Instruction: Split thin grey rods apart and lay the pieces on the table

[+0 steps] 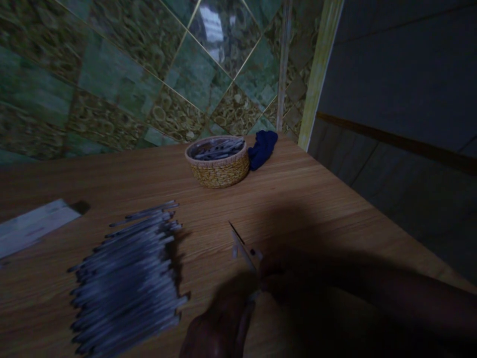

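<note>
My right hand (279, 281) reaches in from the lower right, dark and blurred. It is closed on a thin pointed tool (242, 243), seemingly scissors, whose tip points up and to the left over the wooden table (316, 199). My left hand (214, 330) sits at the bottom edge, curled round a grey stick (245, 315) that runs up toward the tool. A broad pile of grey rolled sticks (128, 278) lies just left of my left hand.
A woven basket (219, 174) holding more grey sticks stands at the back of the table. A dark blue cloth (263, 146) lies beside it, by the tiled wall. A pale flat board (33, 226) lies at the left. The table's edge runs diagonally on the right.
</note>
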`<state>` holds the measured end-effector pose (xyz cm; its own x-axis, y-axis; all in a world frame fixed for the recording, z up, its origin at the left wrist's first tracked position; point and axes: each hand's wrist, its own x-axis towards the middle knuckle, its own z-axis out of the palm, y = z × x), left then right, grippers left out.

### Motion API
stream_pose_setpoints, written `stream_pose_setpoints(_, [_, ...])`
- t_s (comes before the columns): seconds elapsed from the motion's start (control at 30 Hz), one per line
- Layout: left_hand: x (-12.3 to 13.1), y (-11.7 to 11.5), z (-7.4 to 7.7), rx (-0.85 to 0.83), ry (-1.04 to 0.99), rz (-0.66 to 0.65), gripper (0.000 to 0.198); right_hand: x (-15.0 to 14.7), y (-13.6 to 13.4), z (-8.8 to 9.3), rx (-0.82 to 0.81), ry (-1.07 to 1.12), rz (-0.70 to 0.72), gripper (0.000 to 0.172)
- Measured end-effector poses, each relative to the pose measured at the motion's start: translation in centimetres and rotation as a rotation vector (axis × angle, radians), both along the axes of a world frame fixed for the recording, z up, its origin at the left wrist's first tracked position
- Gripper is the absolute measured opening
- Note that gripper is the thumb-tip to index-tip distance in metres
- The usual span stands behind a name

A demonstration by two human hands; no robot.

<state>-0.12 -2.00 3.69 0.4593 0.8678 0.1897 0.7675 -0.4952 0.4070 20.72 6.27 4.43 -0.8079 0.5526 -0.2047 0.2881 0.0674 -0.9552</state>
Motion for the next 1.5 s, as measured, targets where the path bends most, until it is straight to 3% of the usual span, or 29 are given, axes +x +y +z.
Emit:
stream_pose_setpoints(0.2, [0.2, -0.2, -0.4, 0.129, 0.035, 0.001, 0.032, -0.1, -0.2, -0.4, -0.021, 0.018, 0.036, 0.016])
stream_pose_setpoints(0.5, [0.2, -0.1, -0.4, 0.108, -0.038, 0.005, 0.029, -0.8, -0.7, -0.9, -0.266, 0.161, -0.098, 0.017])
stream_pose_setpoints(0.73, [0.3, 0.0, -0.1, -0.160, -0.174, 0.003, 0.039, -0.7, -0.9, -2.1, -0.348, 0.251, -0.138, 0.017])
stream_pose_setpoints(0.93, [0.4, -0.1, 0.5, -0.439, -0.379, 0.123, 0.034, -1.1, -1.3, -2.9, -0.351, 0.210, -0.189, 0.014])
stream_pose_setpoints(1.03, [0.4, -0.2, 1.1, -0.467, -0.471, 0.187, 0.034, -1.4, -1.5, -3.3, -0.377, 0.192, -0.253, 0.017])
stream_pose_setpoints(1.13, [0.6, -0.2, 1.2, -0.473, -0.682, 0.349, 0.028, -1.8, -1.7, -3.6, -0.355, 0.160, -0.308, 0.017])
stream_pose_setpoints(1.27, [0.7, 0.3, 1.1, -0.606, -1.264, 0.617, 0.022, -3.1, -2.3, -3.7, -0.252, 0.124, -0.241, 0.014])
stream_pose_setpoints(1.37, [0.3, 1.0, 1.4, -0.620, -1.630, 0.677, 0.024, -4.3, -3.2, -4.0, -0.085, 0.096, -0.104, 0.023])
stream_pose_setpoints(1.5, [-0.5, 1.4, 1.8, -0.630, -1.852, 0.701, 0.022, -5.8, -4.3, -5.0, 0.109, -0.016, -0.232, 0.020])
